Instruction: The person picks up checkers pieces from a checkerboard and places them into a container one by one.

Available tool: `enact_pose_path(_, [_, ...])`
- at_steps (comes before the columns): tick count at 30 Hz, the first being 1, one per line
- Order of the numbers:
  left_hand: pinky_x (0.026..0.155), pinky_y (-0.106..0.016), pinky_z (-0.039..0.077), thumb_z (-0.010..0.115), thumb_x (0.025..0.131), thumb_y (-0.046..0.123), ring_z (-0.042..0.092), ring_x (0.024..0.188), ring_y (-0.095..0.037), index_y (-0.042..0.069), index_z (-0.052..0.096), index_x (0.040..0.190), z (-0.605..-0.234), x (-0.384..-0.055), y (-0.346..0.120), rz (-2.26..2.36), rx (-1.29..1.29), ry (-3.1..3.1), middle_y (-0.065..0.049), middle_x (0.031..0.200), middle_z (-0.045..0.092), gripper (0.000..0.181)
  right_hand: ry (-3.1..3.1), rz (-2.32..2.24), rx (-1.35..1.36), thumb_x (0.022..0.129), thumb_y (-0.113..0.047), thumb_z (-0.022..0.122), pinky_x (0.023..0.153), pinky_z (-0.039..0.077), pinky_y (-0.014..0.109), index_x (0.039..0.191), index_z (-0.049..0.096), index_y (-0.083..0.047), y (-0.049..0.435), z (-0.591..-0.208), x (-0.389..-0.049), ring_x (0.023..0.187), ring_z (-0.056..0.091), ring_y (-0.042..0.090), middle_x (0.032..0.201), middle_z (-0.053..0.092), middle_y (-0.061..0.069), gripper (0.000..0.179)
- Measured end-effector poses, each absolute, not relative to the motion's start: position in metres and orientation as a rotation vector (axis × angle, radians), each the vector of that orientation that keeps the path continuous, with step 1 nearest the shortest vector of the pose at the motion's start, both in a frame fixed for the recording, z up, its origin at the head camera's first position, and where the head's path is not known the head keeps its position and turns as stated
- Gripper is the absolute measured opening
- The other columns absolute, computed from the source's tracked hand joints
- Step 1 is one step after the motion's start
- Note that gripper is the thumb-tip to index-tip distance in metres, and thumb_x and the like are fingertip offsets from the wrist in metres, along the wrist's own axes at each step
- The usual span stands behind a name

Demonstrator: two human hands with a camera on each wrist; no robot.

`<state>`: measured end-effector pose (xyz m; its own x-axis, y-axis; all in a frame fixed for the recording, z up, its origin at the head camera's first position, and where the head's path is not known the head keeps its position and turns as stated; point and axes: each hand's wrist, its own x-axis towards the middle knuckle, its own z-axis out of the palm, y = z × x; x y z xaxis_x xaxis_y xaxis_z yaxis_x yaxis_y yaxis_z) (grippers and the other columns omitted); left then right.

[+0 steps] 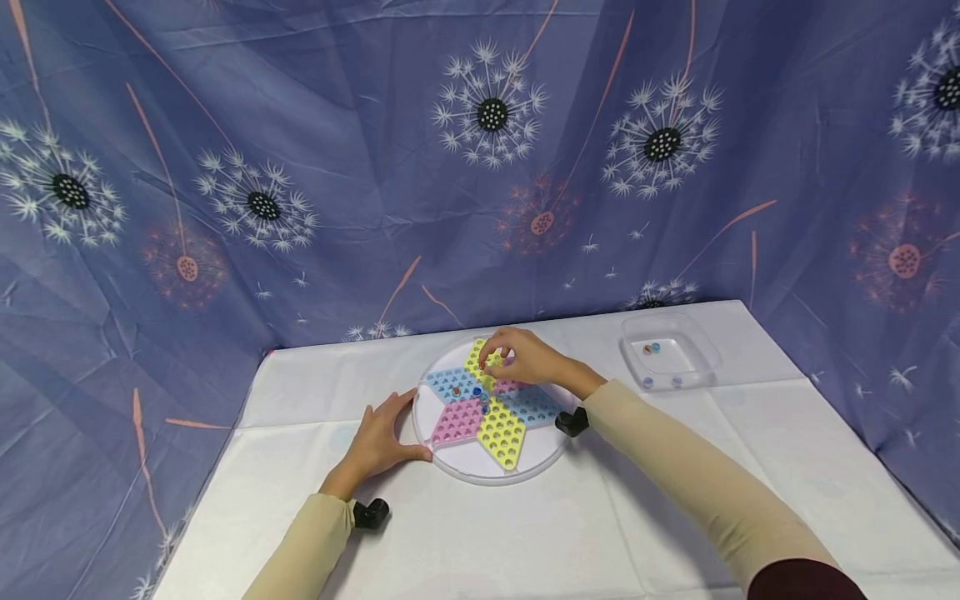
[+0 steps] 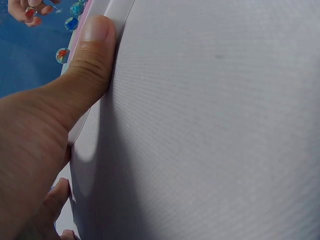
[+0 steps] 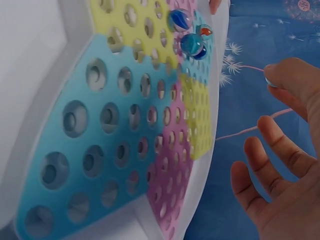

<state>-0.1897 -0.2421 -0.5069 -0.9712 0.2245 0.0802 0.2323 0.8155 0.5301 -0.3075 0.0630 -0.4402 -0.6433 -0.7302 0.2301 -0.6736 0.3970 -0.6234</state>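
Note:
A round white Chinese checkers board (image 1: 540,450), with a star of yellow, pink and blue holed points, lies on the table. My left hand (image 1: 377,437) rests against its left rim, fingers spread; in the left wrist view the straight thumb (image 2: 92,55) presses on the edge. Over the far yellow point, my right hand (image 1: 525,354) pinches a reddish marble (image 2: 31,11) between thumb and forefinger, its other fingers loosely bent. An orange-streaked marble (image 1: 456,391) sits on the left blue point. Near the centre cluster a blue marble (image 3: 180,20), a teal marble (image 3: 191,45) and a dark blue marble (image 3: 200,52).
At the back right of the table stands a clear plastic container (image 1: 686,354) with several marbles (image 1: 656,347) visible through it. A white cloth (image 1: 465,542) covers the table. Behind it hangs a blue dandelion-print curtain (image 1: 375,167).

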Motion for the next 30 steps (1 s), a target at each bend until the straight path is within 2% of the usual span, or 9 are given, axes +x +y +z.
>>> enact_pose_path(6, [0.115, -0.065, 0.006, 0.087, 0.054, 0.061, 0.029, 0.143, -0.037, 0.016, 0.038, 0.151, -0.5061, -0.1896, -0.2418, -0.875, -0.375, -2.981, -0.013, 0.151, 0.041, 0.118, 2.557, -1.095, -1.263, 0.088, -0.021, 0.072, 0.086, 0.052, 0.051, 0.1, 0.074, -0.016, 0.0627, -0.4365, -0.3102, 0.096, 0.059, 0.032, 0.109, 0.063, 0.012, 0.013])
enact_pose_path(12, [0.115, -0.065, 0.006, 0.087, 0.054, 0.06, 0.029, 0.143, -0.037, 0.016, 0.038, 0.151, -0.5058, -0.1887, -0.2414, -0.874, -0.371, -2.982, -0.013, 0.151, 0.041, 0.118, 2.554, -1.097, -1.279, 0.088, -0.019, 0.073, 0.085, 0.052, 0.053, 0.1, 0.075, -0.015, 0.0622, -0.4359, -0.3112, 0.094, 0.059, 0.029, 0.107, 0.063, 0.013, 0.013])
enact_pose_path(17, [0.115, -0.065, 0.006, 0.088, 0.054, 0.059, 0.029, 0.143, -0.037, 0.016, 0.038, 0.151, -0.5052, -0.188, -0.2409, -0.874, -0.37, -2.981, -0.013, 0.151, 0.041, 0.118, 2.549, -1.102, -1.269, 0.088, -0.019, 0.072, 0.085, 0.051, 0.054, 0.1, 0.075, -0.018, 0.0621, -0.4366, -0.3108, 0.096, 0.059, 0.033, 0.107, 0.062, 0.013, 0.012])
enact_pose_path(22, [0.116, -0.063, 0.005, 0.088, 0.054, 0.059, 0.028, 0.144, -0.036, 0.018, 0.037, 0.152, -0.5052, -0.1877, -0.2408, -0.877, -0.36, -2.989, -0.013, 0.152, 0.04, 0.118, 2.555, -1.1, -1.271, 0.089, -0.02, 0.072, 0.086, 0.051, 0.053, 0.099, 0.075, -0.02, 0.0621, -0.4384, -0.3117, 0.097, 0.059, 0.033, 0.107, 0.063, 0.009, 0.01])
enact_pose_path(30, [0.115, -0.065, 0.005, 0.087, 0.054, 0.059, 0.028, 0.143, -0.038, 0.016, 0.038, 0.151, -0.5055, -0.1879, -0.241, -0.883, -0.373, -2.98, -0.013, 0.151, 0.041, 0.117, 2.548, -1.106, -1.268, 0.089, -0.022, 0.072, 0.086, 0.052, 0.052, 0.1, 0.075, -0.017, 0.0647, -0.4372, -0.3108, 0.096, 0.059, 0.034, 0.108, 0.063, 0.011, 0.013])
